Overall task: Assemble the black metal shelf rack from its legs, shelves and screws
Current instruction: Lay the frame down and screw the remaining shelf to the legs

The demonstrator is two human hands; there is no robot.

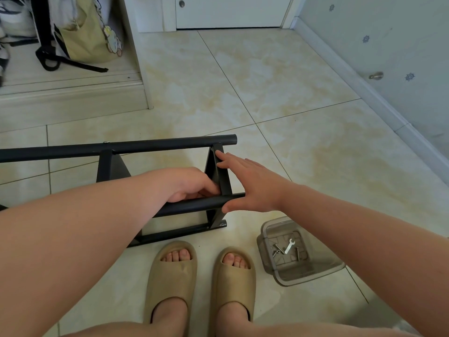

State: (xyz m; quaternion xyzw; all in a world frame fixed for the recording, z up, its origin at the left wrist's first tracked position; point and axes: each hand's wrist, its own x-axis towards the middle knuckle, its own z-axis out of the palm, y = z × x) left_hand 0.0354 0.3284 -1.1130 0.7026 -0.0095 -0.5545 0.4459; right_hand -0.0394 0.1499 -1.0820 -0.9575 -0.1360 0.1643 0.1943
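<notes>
Cream floor tiles (267, 81) carry the half-built black rack (121, 147), lying on its side just ahead of your slippers (172, 276), its legs running left to right with their free ends pointing right. Your left hand (187, 183) curls round the raised near leg (194, 206) beside the end shelf (216, 176). Your right hand (250, 183) is spread flat, fingertips on that shelf, thumb under the leg's tip, gripping nothing. Screws (297, 254) and a wrench (289, 245) sit in the clear tub (267, 242) at right, nearer your right hand.
</notes>
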